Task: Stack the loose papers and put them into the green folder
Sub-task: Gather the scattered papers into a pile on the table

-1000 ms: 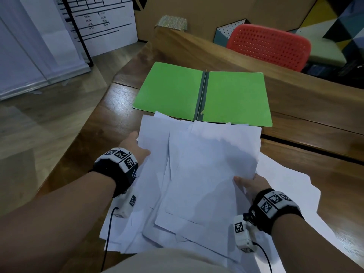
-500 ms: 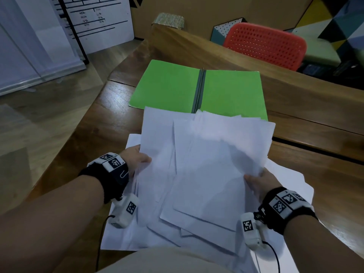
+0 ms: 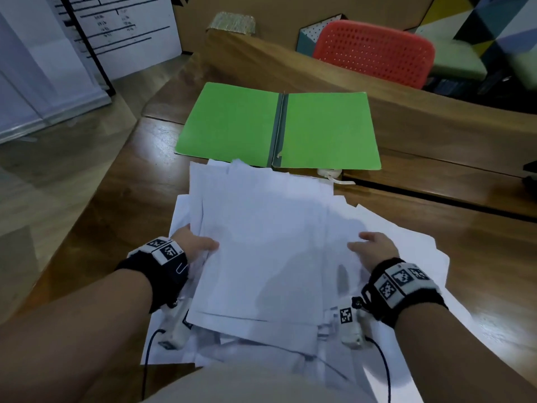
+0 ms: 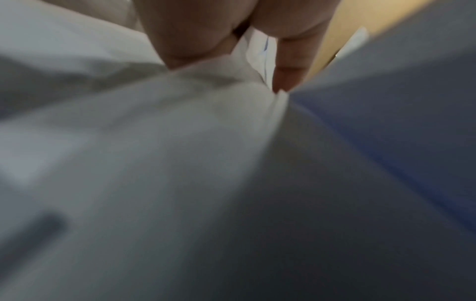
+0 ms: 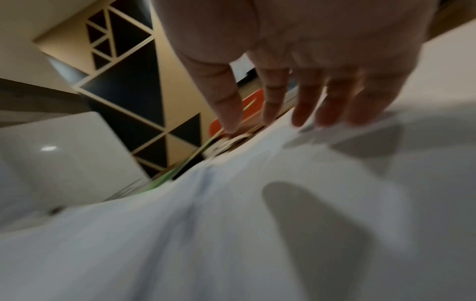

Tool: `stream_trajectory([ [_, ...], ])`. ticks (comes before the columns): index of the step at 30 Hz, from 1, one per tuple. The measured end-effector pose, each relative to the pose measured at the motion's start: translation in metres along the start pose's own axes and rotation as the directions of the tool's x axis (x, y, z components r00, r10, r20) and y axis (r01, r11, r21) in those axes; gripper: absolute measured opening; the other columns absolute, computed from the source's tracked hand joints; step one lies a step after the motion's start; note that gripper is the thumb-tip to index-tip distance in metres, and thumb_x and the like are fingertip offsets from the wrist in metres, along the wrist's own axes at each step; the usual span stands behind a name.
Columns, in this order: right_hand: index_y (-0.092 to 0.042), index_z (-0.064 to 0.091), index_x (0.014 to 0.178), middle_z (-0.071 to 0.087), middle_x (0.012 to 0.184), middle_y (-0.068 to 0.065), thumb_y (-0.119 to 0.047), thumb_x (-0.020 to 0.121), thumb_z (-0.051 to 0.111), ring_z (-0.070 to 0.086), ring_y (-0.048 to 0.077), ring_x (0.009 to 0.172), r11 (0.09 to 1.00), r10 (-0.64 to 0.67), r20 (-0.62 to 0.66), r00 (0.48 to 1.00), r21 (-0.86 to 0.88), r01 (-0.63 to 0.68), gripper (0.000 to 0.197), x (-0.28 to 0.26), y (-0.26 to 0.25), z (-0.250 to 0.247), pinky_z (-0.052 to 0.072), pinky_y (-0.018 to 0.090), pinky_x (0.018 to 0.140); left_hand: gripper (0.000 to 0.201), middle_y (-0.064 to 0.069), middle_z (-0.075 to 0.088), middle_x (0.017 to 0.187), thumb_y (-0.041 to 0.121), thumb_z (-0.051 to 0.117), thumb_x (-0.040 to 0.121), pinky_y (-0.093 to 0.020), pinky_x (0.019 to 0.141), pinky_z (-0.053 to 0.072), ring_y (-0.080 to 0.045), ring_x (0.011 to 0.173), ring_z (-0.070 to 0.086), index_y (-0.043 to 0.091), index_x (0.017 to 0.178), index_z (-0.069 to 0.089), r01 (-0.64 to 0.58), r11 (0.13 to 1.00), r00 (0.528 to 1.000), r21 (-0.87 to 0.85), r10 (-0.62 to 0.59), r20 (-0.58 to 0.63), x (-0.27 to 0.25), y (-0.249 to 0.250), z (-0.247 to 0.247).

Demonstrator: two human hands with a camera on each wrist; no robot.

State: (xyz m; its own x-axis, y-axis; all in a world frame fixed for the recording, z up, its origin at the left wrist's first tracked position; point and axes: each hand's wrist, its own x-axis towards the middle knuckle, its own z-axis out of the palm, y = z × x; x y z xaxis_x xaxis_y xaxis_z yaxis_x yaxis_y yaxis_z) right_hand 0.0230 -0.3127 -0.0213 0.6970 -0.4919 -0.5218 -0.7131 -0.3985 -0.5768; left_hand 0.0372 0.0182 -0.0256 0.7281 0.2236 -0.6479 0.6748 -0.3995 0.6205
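The green folder (image 3: 229,123) lies open and flat on the wooden table (image 3: 465,257), spine towards me. Just in front of it is a loose, uneven heap of white papers (image 3: 267,242). My left hand (image 3: 194,242) grips the left edge of the upper bundle, thumb on top. In the left wrist view, the left hand (image 4: 231,51) pinches the papers (image 4: 154,142) between thumb and finger. My right hand (image 3: 372,245) rests at the bundle's right edge. Its fingers (image 5: 273,101) are straight and spread, tips touching the papers (image 5: 231,224). More sheets stick out underneath on both sides.
A small white object with a cord (image 3: 329,173) lies at the folder's near right corner. A dark gap (image 3: 436,196) runs across the table on the right. A red perforated chair (image 3: 374,53) stands behind the raised far ledge. A whiteboard (image 3: 122,33) stands on the floor at the left.
The bundle, held up by both hands before, has come down flatter on the heap. My right hand has let go of its edge and now lies spread on the sheets.
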Motion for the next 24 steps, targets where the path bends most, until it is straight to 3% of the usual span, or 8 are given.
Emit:
stream_trajectory([
  [3,-0.014,0.039,0.136,0.043,0.138,0.019,-0.030,0.078,0.067,0.047,0.039,0.121,0.971,0.201,-0.199,0.959,-0.092,-0.223,0.066,0.000,0.021,-0.037,0.041,0.043,0.095,0.048,-0.019,0.063,0.113,0.016,0.075,0.068,-0.043,0.084,0.049,-0.035,0.096,0.060,-0.001,0.110,0.059,0.052,0.977,0.997,-0.205,-0.038,0.074,0.002,-0.002,-0.002],
  [5,-0.004,0.038,0.135,0.054,0.124,0.024,-0.028,0.074,0.071,0.056,0.040,0.108,0.966,0.253,-0.133,0.958,-0.025,-0.258,0.074,0.000,0.026,-0.039,0.048,0.043,0.089,0.060,-0.017,0.062,0.120,0.023,0.076,0.062,-0.044,0.098,0.043,-0.036,0.108,0.058,0.002,0.116,0.060,0.117,0.911,0.983,-0.396,-0.049,0.176,0.001,-0.005,0.000],
  [7,0.001,0.044,0.131,0.061,0.106,0.024,-0.023,0.072,0.074,0.061,0.038,0.091,0.975,0.222,-0.031,0.975,0.020,-0.222,0.071,-0.003,0.028,-0.028,0.051,0.042,0.085,0.060,-0.015,0.063,0.120,0.026,0.081,0.053,-0.050,0.106,0.038,-0.037,0.114,0.056,0.009,0.109,0.065,0.139,0.887,0.973,-0.440,-0.041,0.226,-0.002,-0.009,0.006],
  [9,0.001,0.057,0.114,0.062,0.100,0.017,-0.016,0.076,0.071,0.061,0.033,0.087,0.988,0.156,0.034,0.987,-0.010,-0.155,0.044,-0.010,0.024,-0.017,0.050,0.037,0.080,0.038,-0.018,0.064,0.119,0.009,0.077,0.065,-0.052,0.101,0.042,-0.039,0.109,0.060,0.009,0.101,0.066,0.050,0.927,0.979,-0.372,0.028,0.201,-0.009,-0.008,0.012],
  [12,-0.002,0.064,0.100,0.063,0.094,0.015,-0.009,0.077,0.066,0.061,0.031,0.085,0.997,0.081,0.036,0.996,-0.014,-0.081,0.024,-0.017,0.018,-0.020,0.049,0.034,0.075,0.039,-0.015,0.064,0.115,-0.005,0.069,0.073,-0.039,0.091,0.046,-0.030,0.105,0.060,0.002,0.111,0.060,-0.128,0.990,0.987,-0.056,0.133,0.094,-0.012,-0.003,0.018],
  [14,-0.002,0.064,0.099,0.063,0.095,0.017,-0.007,0.077,0.063,0.061,0.032,0.086,0.997,0.064,-0.063,0.996,-0.031,-0.066,0.023,-0.015,0.020,-0.037,0.050,0.035,0.077,0.046,-0.011,0.062,0.113,0.001,0.070,0.073,-0.030,0.083,0.041,-0.023,0.097,0.056,0.003,0.117,0.055,-0.174,0.976,0.985,0.129,0.173,0.016,-0.013,0.001,0.016],
  [17,-0.003,0.059,0.109,0.060,0.105,0.018,-0.011,0.082,0.058,0.058,0.035,0.095,0.987,0.117,-0.181,0.977,-0.086,-0.134,0.028,-0.007,0.030,-0.064,0.048,0.040,0.091,0.050,-0.013,0.060,0.116,0.007,0.068,0.076,-0.029,0.078,0.038,-0.022,0.089,0.050,0.006,0.122,0.050,-0.180,0.957,0.982,0.228,0.187,-0.011,-0.017,0.007,0.011],
  [24,-0.002,0.049,0.120,0.058,0.119,0.018,-0.017,0.077,0.071,0.058,0.039,0.107,0.993,0.113,-0.108,0.988,-0.013,-0.115,0.051,-0.002,0.038,-0.059,0.048,0.044,0.090,0.045,-0.006,0.057,0.102,0.009,0.063,0.078,-0.030,0.079,0.039,-0.023,0.088,0.050,0.011,0.120,0.048,-0.184,0.941,0.983,0.284,0.182,0.033,-0.020,0.010,0.012],
])
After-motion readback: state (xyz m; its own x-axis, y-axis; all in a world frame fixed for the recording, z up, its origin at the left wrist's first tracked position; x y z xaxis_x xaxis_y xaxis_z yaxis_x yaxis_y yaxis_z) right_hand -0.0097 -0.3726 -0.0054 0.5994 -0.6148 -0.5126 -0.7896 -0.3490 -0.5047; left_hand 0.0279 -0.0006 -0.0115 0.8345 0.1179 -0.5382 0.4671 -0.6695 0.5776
